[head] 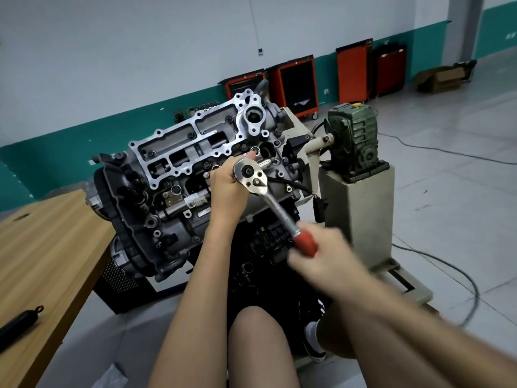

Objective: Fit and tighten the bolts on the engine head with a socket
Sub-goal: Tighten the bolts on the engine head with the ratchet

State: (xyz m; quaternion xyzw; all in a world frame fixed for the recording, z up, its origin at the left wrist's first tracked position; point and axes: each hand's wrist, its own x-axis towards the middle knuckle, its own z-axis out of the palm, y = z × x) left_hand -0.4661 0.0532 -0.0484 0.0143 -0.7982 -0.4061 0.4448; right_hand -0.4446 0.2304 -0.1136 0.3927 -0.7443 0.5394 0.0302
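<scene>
engine head [190, 147] mid-frame, tilted toward the camera; several dark bolts [191, 134] seated across its bright top face; ratchet [251, 177] sits on the right part of the head, chrome end facing up, shaft running down-right to a red grip; socket under it is hidden, can't tell which bolt it's on; left hand [226, 183] curled round the ratchet's chrome end from the left, one fingertip showing past the top; right hand [321, 256] wrapped round the red grip, blurred; green gearbox [354, 135] on a grey pedestal [363, 208] right of the engine; wooden table [42, 242] at left, black cylinder [19, 322] lying on it; orange carts [296, 82] along the back wall.
</scene>
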